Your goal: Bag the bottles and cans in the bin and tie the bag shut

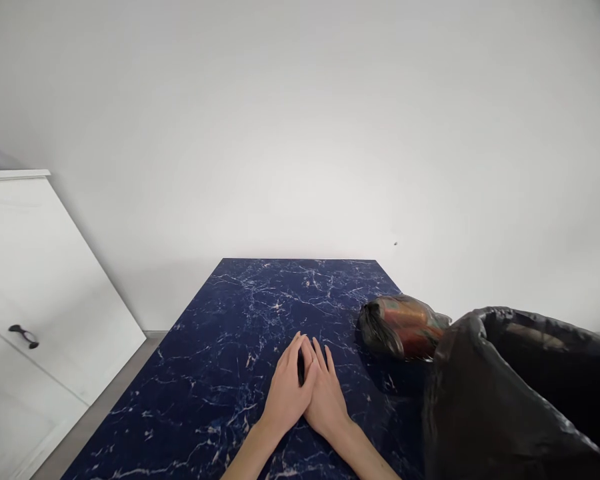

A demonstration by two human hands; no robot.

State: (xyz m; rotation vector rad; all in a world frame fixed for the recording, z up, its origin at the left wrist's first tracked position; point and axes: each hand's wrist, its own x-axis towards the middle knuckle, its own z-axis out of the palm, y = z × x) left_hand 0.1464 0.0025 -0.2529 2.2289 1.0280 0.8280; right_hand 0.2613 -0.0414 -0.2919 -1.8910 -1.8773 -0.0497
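while the left hand (287,392) and right hand (327,402) touch on the blue marbled tabletop (205,373), left fingers together, right fingers slightly parted, a filled see-through plastic bag (407,325) lies to their right, apart from the fingertips, beside an open black garbage bag (485,413).

The far wall (280,120) facing me is plain white, brightest around its middle, with a small dark mark (395,243) low toward the right. A blue, white-veined table (220,347) stands before it. Left, a white cabinet (60,260) with a dark handle (24,335); the greyish floor (106,400) may be wood.
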